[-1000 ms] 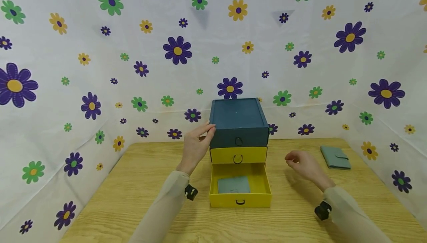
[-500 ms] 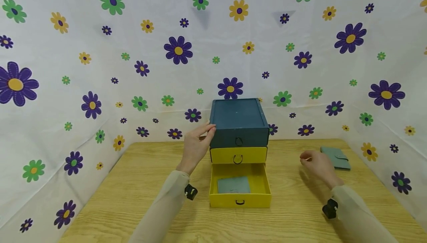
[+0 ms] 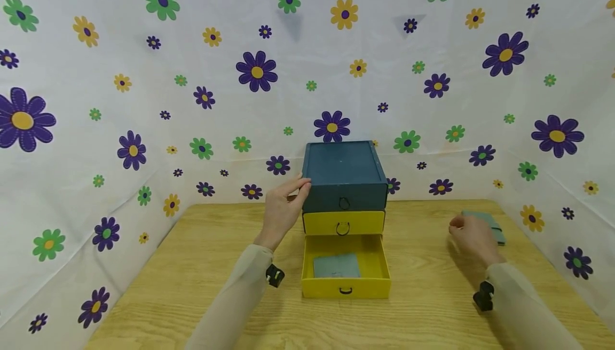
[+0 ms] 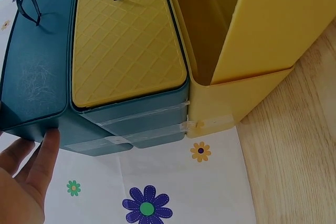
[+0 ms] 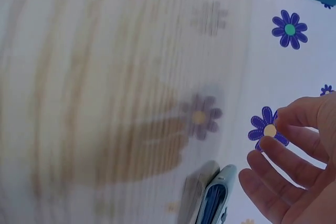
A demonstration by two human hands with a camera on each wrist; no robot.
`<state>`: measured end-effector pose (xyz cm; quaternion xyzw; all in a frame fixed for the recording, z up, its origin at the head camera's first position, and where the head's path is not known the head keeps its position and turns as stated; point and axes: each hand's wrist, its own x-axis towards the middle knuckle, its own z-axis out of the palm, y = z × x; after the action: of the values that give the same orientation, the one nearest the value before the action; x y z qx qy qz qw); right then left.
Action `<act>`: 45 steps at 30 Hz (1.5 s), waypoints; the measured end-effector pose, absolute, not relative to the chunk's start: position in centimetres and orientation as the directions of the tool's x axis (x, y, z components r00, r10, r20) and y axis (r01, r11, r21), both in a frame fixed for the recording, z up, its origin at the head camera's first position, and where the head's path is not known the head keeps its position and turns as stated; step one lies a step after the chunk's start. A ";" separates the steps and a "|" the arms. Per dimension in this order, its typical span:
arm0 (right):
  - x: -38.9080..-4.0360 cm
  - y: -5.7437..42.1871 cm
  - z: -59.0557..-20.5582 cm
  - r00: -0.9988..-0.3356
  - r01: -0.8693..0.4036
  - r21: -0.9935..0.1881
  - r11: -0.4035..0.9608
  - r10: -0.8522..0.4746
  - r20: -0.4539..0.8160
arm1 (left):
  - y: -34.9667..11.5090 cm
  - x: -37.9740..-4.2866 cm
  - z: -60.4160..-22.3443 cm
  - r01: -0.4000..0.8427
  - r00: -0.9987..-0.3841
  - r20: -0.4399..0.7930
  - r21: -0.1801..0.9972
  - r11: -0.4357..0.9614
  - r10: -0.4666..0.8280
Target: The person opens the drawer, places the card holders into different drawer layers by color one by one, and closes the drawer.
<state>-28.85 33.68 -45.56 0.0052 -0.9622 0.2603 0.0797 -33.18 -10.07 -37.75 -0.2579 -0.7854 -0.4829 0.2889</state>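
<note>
A small drawer cabinet (image 3: 343, 195) stands on the table, blue at its top with yellow drawers beneath. My left hand (image 3: 282, 208) rests its fingertips against the upper left front corner of the blue top part; the left wrist view shows fingers (image 4: 47, 153) touching that side. The bottom yellow drawer (image 3: 346, 288) is pulled out, with a flat grey-green item (image 3: 336, 266) lying inside. To the right, my right hand (image 3: 475, 237) hovers with loosely bent fingers and nothing in them. Just beyond it lies a grey-green snap wallet (image 3: 495, 227), partly hidden; its edge (image 5: 216, 198) shows in the right wrist view.
The wooden table (image 3: 192, 286) extends on both sides of the cabinet. Behind it hangs a white flower-print cloth (image 3: 307, 115), which also runs along both sides. The middle yellow drawer (image 3: 344, 223) is closed, with a dark ring handle.
My right hand has moved right, away from the cabinet to the wallet, and now covers part of it. The left hand and the drawers have stayed in place.
</note>
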 end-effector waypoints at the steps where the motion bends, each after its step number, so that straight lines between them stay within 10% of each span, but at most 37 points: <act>1: -28.9 33.9 -45.6 -0.986 -0.053 -0.500 0.865 0.034 0.163 | -10.1 -33.2 -37.7 0.683 -0.701 0.703 0.610 0.401 0.125; 45: -28.0 38.7 -46.5 -0.956 0.241 -0.512 0.824 0.294 0.023 | -10.2 -33.2 -37.6 0.688 -0.694 0.709 0.599 0.410 0.129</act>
<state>-27.98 38.69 -46.51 -0.1401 -0.9537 0.2613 0.0502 -33.19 -10.16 -37.64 -0.2597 -0.7869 -0.4772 0.2928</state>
